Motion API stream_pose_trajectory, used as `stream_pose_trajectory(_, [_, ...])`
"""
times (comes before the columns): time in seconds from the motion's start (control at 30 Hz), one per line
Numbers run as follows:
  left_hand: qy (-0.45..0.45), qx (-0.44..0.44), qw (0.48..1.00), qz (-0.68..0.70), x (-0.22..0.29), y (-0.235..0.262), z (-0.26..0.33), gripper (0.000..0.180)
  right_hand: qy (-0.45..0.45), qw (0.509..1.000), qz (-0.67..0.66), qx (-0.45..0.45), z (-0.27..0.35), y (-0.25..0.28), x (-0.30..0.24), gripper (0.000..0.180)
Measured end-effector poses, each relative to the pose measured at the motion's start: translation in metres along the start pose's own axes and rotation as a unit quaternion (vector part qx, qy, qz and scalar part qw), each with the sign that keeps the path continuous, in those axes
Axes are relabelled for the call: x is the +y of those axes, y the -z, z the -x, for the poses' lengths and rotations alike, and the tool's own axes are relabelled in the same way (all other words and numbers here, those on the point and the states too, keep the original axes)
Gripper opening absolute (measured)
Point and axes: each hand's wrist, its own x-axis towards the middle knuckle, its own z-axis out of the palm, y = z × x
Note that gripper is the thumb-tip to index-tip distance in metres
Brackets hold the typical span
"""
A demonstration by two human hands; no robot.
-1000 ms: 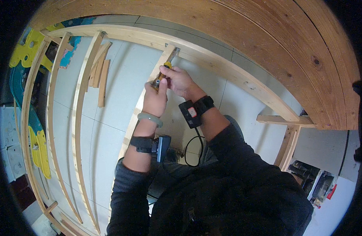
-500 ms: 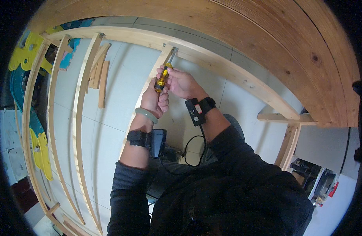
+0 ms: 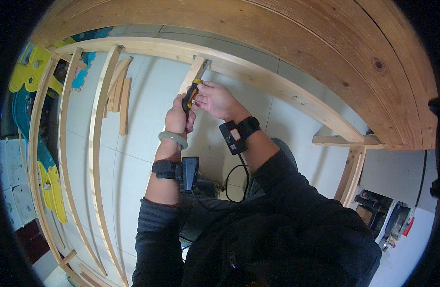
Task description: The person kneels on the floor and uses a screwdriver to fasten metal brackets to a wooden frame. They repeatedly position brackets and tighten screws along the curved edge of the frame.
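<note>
A screwdriver [image 3: 188, 99] with a yellow and black handle is held between my two hands. My left hand [image 3: 177, 117] is closed round the butt end of the handle. With its thumb and fingers, my right hand [image 3: 221, 101] grips the handle nearer the shaft. The shaft points away from me to a small metal bracket [image 3: 208, 62], where a wooden slat [image 3: 191, 76] meets the long pale rail [image 3: 258, 71]. Whether the tip sits in a screw is too small to tell.
More slats [image 3: 94, 124] of the wooden frame run toward me on the left. Short wood strips [image 3: 125, 105] lie on the tiled floor [image 3: 134, 167]. A broad brown board [image 3: 301, 48] spans the far side. Yellow plastic pieces [image 3: 50, 191] lie left, tools [image 3: 394, 225] right.
The screwdriver handle has turned, with more of its black side showing. My left hand has shifted slightly left, and my right fingers have loosened a little on the handle.
</note>
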Motion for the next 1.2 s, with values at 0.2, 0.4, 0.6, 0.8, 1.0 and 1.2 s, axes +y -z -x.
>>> stream_pose_trajectory(0.2, [-0.32, 0.238, 0.817, -0.416, 0.001, -0.018, 0.019, 0.041, 0.026, 0.999, -0.001, 0.019, -0.007, 0.002, 0.0, 0.02])
stream_pose_trajectory(0.4, [-0.174, 0.146, 0.94, -0.255, 0.012, -0.011, 0.008, 0.047, -0.031, 0.999, -0.018, 0.021, -0.004, 0.002, -0.015, 0.023])
stream_pose_trajectory(0.6, [0.04, 0.029, 0.994, -0.098, -0.003, -0.016, -0.002, 0.06, 0.031, 0.999, 0.012, -0.036, -0.005, 0.004, -0.009, 0.021])
stream_pose_trajectory(0.8, [-0.289, 0.147, 0.845, -0.425, 0.01, -0.029, 0.027, 0.048, 0.127, 0.938, 0.249, 0.207, -0.022, 0.004, 0.0, 0.039])
stream_pose_trajectory(1.0, [-0.305, 0.126, 0.801, -0.498, 0.006, -0.032, 0.031, 0.04, 0.135, 0.942, 0.209, 0.225, -0.029, -0.006, 0.006, 0.04])
stream_pose_trajectory(1.2, [-0.251, 0.152, 0.81, -0.507, 0.015, -0.026, 0.028, 0.041, 0.069, 0.979, 0.062, 0.179, -0.023, -0.012, -0.013, 0.03])
